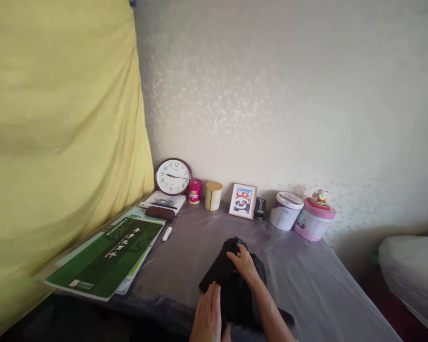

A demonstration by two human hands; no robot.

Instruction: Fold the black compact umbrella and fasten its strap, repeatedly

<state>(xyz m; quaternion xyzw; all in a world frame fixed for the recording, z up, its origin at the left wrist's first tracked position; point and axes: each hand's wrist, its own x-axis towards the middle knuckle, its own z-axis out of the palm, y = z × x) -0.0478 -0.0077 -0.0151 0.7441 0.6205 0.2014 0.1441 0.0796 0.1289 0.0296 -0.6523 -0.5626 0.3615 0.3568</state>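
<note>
A bunched, folded piece of black cloth lies near the front of the table; I cannot make out what kind of garment or bag it is. My left hand rests along its left side, fingers stretched out side by side and thumb low. Farther up, my right hand reaches onto the upper part of the cloth, its fingers bent and gripping a fold. Part of the right fingers is hidden against the cloth. A narrow black end of the cloth sticks out to the right, beneath my right forearm.
A purple-grey cover lies over the table. Left are a green book, a brown case and a white stick-like object. Along the wall stand a clock, several tins and tubs, a picture frame and a black device.
</note>
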